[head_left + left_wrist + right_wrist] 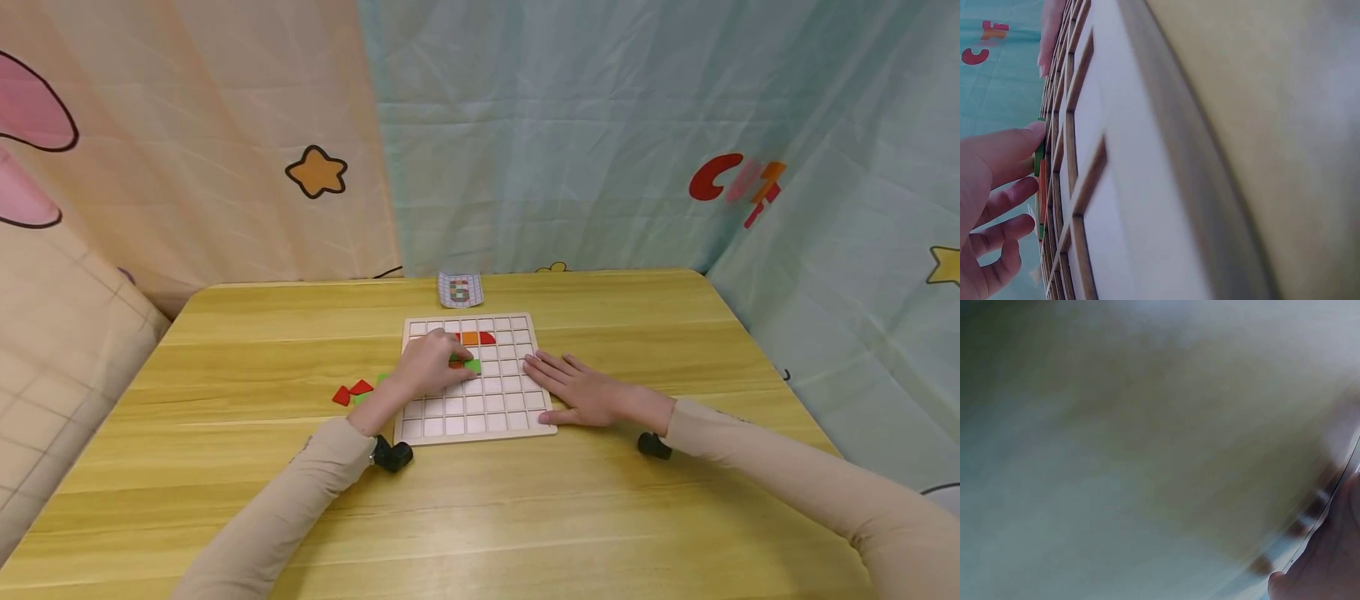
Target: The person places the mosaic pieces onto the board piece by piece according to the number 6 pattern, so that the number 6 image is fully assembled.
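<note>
A white board with a wooden grid (453, 407) lies on the table. My left hand (431, 363) reaches over its left half and pinches a green square tile (472, 366) between thumb and forefinger. In the left wrist view the green tile (1039, 157) stands at the thumb tip, beside an orange-red tile (1043, 187) in the grid. A row with an orange tile (470, 338) and a red rounded tile (487, 338) shows beyond my fingers; the hand hides part of the board. With fingers spread, my right hand (581, 392) rests on the board's right edge.
Loose red tiles (362, 387) and green tiles (362, 399) lie left of the board, partly behind my left forearm. A small card with a printed coloured grid figure (460, 290) lies at the table's far edge. Printed curtains (525, 150) hang behind the wooden table (480, 517).
</note>
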Motion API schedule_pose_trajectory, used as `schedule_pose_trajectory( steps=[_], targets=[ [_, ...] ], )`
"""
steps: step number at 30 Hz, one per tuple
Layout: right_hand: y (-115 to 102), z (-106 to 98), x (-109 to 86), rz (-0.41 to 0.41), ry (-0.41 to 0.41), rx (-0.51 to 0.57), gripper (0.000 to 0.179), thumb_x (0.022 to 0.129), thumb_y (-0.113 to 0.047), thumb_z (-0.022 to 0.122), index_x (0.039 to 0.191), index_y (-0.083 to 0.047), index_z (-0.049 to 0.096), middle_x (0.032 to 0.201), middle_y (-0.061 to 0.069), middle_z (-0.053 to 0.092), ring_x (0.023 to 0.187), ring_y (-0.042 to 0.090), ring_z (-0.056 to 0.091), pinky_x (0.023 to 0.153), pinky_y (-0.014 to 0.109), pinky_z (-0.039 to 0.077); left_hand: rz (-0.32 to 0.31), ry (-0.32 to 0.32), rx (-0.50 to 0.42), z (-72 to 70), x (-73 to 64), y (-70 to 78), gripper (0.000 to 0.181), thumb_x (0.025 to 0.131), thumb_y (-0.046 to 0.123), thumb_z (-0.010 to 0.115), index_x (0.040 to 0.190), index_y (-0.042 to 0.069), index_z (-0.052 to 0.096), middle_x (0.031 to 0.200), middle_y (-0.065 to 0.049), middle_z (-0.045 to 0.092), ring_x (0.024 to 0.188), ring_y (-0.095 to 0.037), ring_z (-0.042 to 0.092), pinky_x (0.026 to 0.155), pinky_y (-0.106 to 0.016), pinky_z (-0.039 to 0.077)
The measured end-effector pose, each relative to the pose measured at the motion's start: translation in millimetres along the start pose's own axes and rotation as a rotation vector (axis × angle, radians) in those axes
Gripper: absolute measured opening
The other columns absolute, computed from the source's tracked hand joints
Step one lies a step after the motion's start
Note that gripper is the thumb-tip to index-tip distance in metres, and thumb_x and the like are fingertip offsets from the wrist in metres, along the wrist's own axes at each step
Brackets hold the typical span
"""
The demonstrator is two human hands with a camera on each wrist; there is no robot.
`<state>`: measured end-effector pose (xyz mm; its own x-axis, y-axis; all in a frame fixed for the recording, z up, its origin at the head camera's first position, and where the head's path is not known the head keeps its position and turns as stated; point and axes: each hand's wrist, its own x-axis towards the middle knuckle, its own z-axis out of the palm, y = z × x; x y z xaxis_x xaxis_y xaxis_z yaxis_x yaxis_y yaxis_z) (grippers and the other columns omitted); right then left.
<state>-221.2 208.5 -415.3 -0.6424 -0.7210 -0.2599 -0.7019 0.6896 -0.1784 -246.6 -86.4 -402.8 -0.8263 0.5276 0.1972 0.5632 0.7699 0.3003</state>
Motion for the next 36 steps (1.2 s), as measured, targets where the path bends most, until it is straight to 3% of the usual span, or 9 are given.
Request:
schedule_pose_trajectory(
  steps=[8, 17, 29, 36],
  targets=[
    [-1.7, -2.8, -0.5, -0.011, 0.001, 0.005, 0.084, 0.096, -0.062, 0.036, 0.156, -0.015, 0.000, 0.164, 0.003, -0.003, 0.151, 0.024, -0.004, 0.118, 0.055, 0.008, -0.024, -0.020, -0.016, -0.3, -0.2, -1.4, 0.029, 0.080, 0.038, 0.077, 0.100, 0.017, 0.078, 0.099, -0.002, 0.069, 0.091, -0.016, 0.058, 0.069, -0.032, 0.050],
    [-1.7, -1.8, 0.1, -0.013, 0.002, 0.015, 0.083, 0.096, -0.061, 0.037, 0.156, -0.016, 0.001, 0.164, 0.002, -0.003, 0.151, 0.024, -0.003, 0.118, 0.054, 0.008, -0.001, -0.034, -0.015, -0.8, -2.5, -1.7, 0.028, 0.081, 0.037, 0.076, 0.100, 0.016, 0.078, 0.100, -0.003, 0.068, 0.094, -0.018, 0.059, 0.072, -0.034, 0.052],
    [-2.7, -3.5, -0.1, -0.013, -0.010, 0.011, 0.084, 0.096, -0.059, 0.038, 0.156, -0.015, 0.000, 0.164, 0.003, -0.004, 0.151, 0.024, -0.004, 0.118, 0.054, 0.007, -0.002, -0.003, 0.006, -3.3, -8.9, -2.3, 0.030, 0.080, 0.036, 0.077, 0.102, 0.017, 0.077, 0.098, -0.002, 0.068, 0.091, -0.017, 0.058, 0.069, -0.032, 0.051],
    [-3.1, -4.9, -1.9, -0.016, -0.007, 0.000, 0.084, 0.096, -0.059, 0.038, 0.156, -0.014, 0.000, 0.163, 0.004, -0.004, 0.151, 0.024, -0.004, 0.118, 0.054, 0.007, -0.039, 0.027, -0.030, -9.8, -17.1, -7.1, 0.025, 0.081, 0.029, 0.077, 0.101, 0.014, 0.077, 0.101, -0.005, 0.071, 0.097, -0.022, 0.060, 0.079, -0.039, 0.052]
  ],
)
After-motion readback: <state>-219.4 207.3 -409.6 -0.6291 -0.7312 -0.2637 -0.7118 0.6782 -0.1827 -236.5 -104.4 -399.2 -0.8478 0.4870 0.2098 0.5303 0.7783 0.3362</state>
